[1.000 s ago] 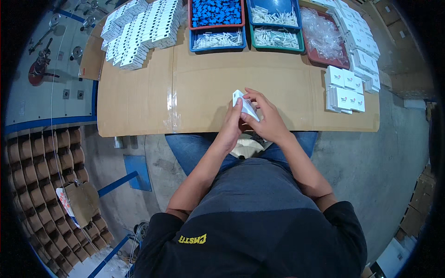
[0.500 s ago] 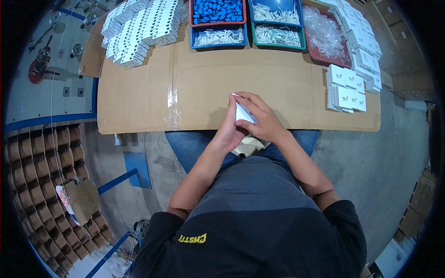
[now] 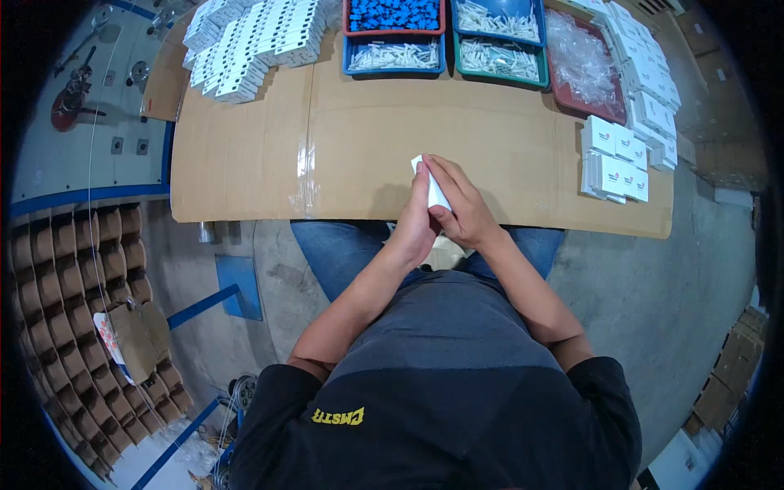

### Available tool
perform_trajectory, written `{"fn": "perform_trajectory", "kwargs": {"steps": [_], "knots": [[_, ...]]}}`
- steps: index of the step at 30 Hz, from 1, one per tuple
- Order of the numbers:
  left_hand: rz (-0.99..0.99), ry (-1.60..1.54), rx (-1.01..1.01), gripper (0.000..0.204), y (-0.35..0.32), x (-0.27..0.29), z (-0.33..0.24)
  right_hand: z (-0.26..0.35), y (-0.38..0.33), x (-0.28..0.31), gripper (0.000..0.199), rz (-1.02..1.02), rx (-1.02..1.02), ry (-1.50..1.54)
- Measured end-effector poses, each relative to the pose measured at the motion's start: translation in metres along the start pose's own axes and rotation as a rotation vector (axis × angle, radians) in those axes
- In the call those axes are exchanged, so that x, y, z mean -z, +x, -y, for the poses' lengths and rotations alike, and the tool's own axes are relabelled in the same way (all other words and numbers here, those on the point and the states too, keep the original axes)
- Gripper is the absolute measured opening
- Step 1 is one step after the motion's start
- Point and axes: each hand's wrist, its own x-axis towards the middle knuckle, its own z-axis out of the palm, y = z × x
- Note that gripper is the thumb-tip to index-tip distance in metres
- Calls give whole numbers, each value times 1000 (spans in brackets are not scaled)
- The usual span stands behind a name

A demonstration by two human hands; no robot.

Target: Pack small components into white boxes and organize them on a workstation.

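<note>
Both your hands are together on one small white rectangular carton (image 3: 434, 189), held just above the near edge of the cardboard-covered table (image 3: 359, 155). Your left hand (image 3: 415, 229) presses flat along the carton's left side, fingers pointing away from you. Your right hand (image 3: 459, 208) wraps it from the right, fingers curled over the top face and closed on it. Only the carton's upper end and a strip of one face show between your fingers; the rest is hidden.

Around you:
- Far left: stacks of flat white cartons (image 3: 253, 37) in fanned rows, overhanging the table corner.
- Far centre: a red tray of blue plastic parts (image 3: 394, 14), and just in front of it a blue tray of small white parts (image 3: 394, 55).
- Right of those: a green tray of small white parts (image 3: 500, 57), with a second blue tray (image 3: 496, 18) of similar white parts behind it.
- Further right: a dark red tray of clear plastic bags (image 3: 581, 61).
- Right edge: a block of closed white boxes (image 3: 614, 159), each with a small red-and-dark mark on its top, stacked tight; well apart from your hands.
- Beyond that, more white boxes (image 3: 649, 77) in a row along the far right.

A strip of clear tape (image 3: 309, 175) runs across the cardboard to the left of your hands.
</note>
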Motion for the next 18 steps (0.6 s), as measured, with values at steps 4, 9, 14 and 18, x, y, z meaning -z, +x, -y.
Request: {"fn": "perform_trajectory", "kwargs": {"steps": [4,9,14,18], "knots": [[-26,-17,10,58,0,-2,4,0,-1,-1,66,-26,31,-34],[-80,1,-6,59,1,-5,7,-2,-3,-4,64,-66,33,-11],[-55,-8,0,61,3,-2,11,-3,-3,-3,65,-96,33,16],[-45,3,9,59,1,-4,9,2,-4,0,75,-76,-36,81]]}}
